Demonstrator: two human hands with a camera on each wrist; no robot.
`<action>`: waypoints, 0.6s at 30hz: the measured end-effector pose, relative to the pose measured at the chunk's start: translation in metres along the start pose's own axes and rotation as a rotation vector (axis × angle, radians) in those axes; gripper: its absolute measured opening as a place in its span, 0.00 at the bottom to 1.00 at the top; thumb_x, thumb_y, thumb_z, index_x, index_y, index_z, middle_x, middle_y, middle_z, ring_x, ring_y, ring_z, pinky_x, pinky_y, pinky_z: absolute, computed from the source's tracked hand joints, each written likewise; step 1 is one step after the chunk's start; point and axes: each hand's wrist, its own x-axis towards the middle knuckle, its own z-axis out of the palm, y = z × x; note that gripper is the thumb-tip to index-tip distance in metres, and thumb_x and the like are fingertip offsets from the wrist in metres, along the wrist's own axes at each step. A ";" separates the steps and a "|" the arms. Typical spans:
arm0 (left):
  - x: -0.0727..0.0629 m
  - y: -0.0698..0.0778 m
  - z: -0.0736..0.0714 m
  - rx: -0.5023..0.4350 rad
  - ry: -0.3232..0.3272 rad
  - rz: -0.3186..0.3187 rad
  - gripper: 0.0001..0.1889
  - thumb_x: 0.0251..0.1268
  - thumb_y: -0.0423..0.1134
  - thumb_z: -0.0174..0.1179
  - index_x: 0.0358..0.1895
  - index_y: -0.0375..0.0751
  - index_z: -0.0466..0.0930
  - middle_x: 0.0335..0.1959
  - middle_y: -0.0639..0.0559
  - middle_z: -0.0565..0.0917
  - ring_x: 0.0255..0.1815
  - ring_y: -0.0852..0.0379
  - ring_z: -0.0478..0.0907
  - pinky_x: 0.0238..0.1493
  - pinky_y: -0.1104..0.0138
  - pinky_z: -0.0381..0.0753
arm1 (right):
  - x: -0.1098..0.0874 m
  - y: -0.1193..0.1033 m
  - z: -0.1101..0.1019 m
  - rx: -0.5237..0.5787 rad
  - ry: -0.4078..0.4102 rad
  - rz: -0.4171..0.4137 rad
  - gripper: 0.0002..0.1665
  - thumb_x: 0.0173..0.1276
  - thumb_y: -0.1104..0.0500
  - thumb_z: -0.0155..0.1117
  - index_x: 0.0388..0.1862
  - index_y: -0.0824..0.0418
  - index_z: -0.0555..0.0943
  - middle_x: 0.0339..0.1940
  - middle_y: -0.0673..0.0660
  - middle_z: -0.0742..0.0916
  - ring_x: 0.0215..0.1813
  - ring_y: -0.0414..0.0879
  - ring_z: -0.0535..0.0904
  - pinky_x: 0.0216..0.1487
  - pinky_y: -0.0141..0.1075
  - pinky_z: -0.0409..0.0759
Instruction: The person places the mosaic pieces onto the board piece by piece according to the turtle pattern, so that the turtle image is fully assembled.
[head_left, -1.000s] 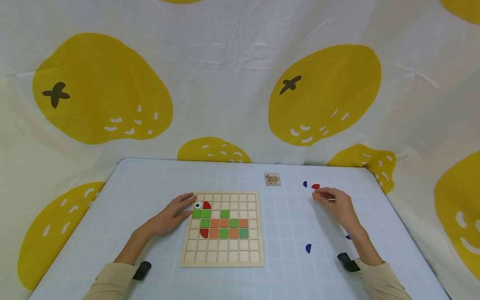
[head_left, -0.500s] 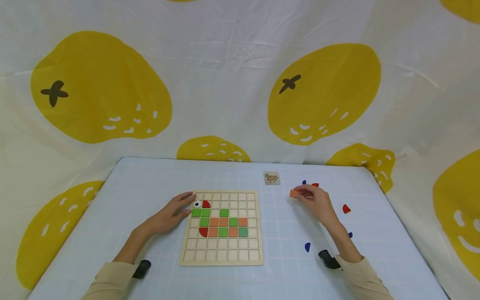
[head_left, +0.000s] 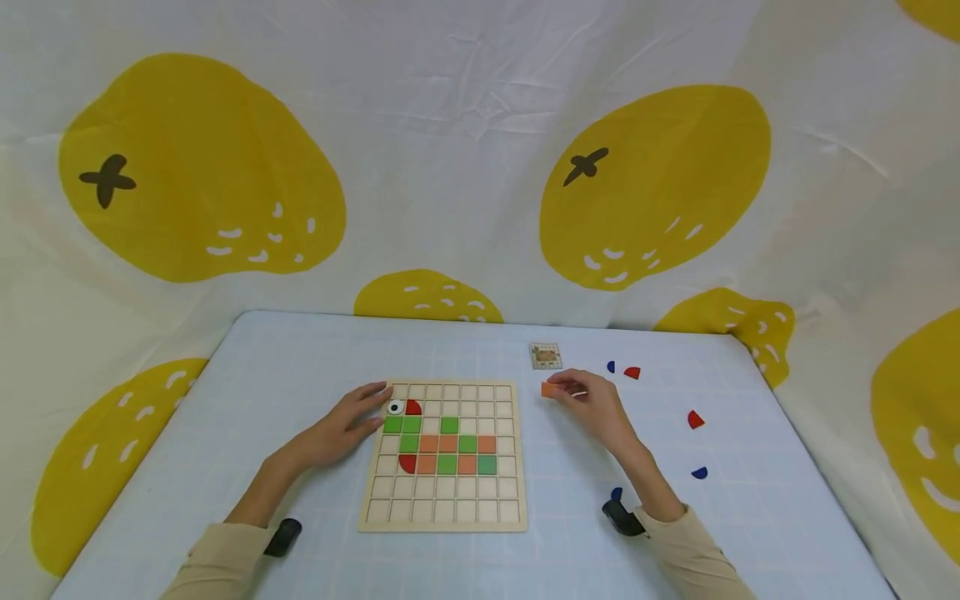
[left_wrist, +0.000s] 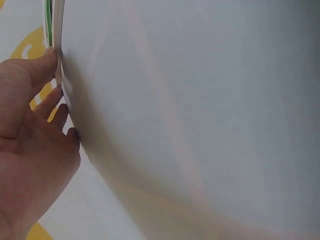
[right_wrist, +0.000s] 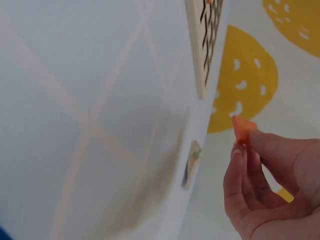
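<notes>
A wooden grid board (head_left: 442, 515) lies on the table, with green, orange and red tiles and a white eye tile (head_left: 395, 407) set in its squares. My left hand (head_left: 339, 429) rests against the board's upper left edge, fingers extended; in the left wrist view the thumb and fingers touch that edge. Between thumb and fingertips my right hand (head_left: 592, 406) pinches an orange square tile (head_left: 549, 390), held above the table just right of the board. The right wrist view shows the same orange tile (right_wrist: 243, 129) at the fingertips.
A small picture card (head_left: 545, 356) lies behind the board, near the right hand. To the right are two red quarter-round tiles (head_left: 696, 419) and several blue half-round tiles (head_left: 699, 473), one partly hidden by the right wrist's camera (head_left: 622, 517). A lemon-print cloth (head_left: 450, 192) hangs behind the table.
My right hand has moved left with the orange tile, from beside the red and blue pieces to near the board. The left hand has stayed at the board's edge.
</notes>
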 end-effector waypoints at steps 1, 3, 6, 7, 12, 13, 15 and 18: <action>0.000 0.000 0.000 0.001 0.000 0.003 0.29 0.80 0.38 0.56 0.79 0.36 0.62 0.80 0.34 0.58 0.79 0.30 0.52 0.74 0.35 0.56 | 0.001 -0.002 0.003 0.004 -0.003 0.000 0.12 0.71 0.63 0.71 0.51 0.62 0.87 0.47 0.57 0.90 0.47 0.50 0.84 0.52 0.40 0.85; 0.001 0.001 0.000 -0.001 0.000 0.005 0.29 0.80 0.37 0.55 0.79 0.35 0.62 0.80 0.34 0.58 0.79 0.30 0.52 0.74 0.35 0.56 | 0.002 -0.005 0.007 0.020 -0.008 -0.004 0.12 0.71 0.63 0.71 0.51 0.63 0.87 0.47 0.56 0.90 0.47 0.51 0.84 0.52 0.42 0.85; 0.001 0.003 0.000 0.003 -0.001 0.010 0.29 0.80 0.36 0.55 0.79 0.34 0.62 0.80 0.33 0.58 0.79 0.30 0.52 0.74 0.35 0.56 | 0.004 -0.010 0.014 0.038 -0.018 -0.017 0.11 0.70 0.64 0.71 0.51 0.63 0.88 0.46 0.56 0.90 0.47 0.51 0.84 0.53 0.44 0.85; 0.001 0.003 0.000 0.003 0.002 0.013 0.29 0.80 0.36 0.55 0.78 0.34 0.62 0.79 0.33 0.58 0.79 0.29 0.52 0.74 0.35 0.56 | 0.004 -0.012 0.017 0.046 -0.023 -0.021 0.11 0.70 0.64 0.71 0.51 0.63 0.88 0.46 0.56 0.90 0.47 0.51 0.84 0.53 0.44 0.85; 0.000 0.004 -0.001 0.002 0.015 0.021 0.28 0.79 0.36 0.56 0.77 0.32 0.63 0.79 0.31 0.59 0.78 0.28 0.53 0.73 0.34 0.56 | 0.006 -0.021 0.030 0.076 -0.064 -0.042 0.10 0.70 0.63 0.72 0.49 0.61 0.88 0.45 0.54 0.90 0.46 0.49 0.85 0.52 0.42 0.85; 0.000 0.004 -0.001 -0.004 0.013 0.014 0.29 0.79 0.35 0.56 0.78 0.33 0.63 0.79 0.32 0.58 0.79 0.28 0.52 0.74 0.34 0.56 | 0.007 -0.022 0.032 0.081 -0.071 -0.047 0.10 0.70 0.63 0.72 0.49 0.61 0.88 0.45 0.54 0.90 0.46 0.48 0.85 0.52 0.42 0.85; 0.001 0.003 0.000 -0.001 0.008 0.008 0.29 0.80 0.36 0.56 0.78 0.33 0.63 0.79 0.32 0.58 0.79 0.29 0.52 0.74 0.35 0.56 | 0.007 -0.026 0.037 0.091 -0.084 -0.055 0.09 0.69 0.64 0.72 0.47 0.61 0.88 0.45 0.53 0.90 0.45 0.47 0.85 0.51 0.41 0.85; 0.000 0.003 0.000 0.001 0.001 -0.003 0.29 0.80 0.36 0.55 0.79 0.34 0.62 0.80 0.33 0.57 0.79 0.29 0.51 0.74 0.35 0.55 | 0.008 -0.028 0.045 0.104 -0.097 -0.082 0.08 0.69 0.66 0.72 0.46 0.61 0.88 0.44 0.53 0.90 0.44 0.47 0.85 0.50 0.40 0.85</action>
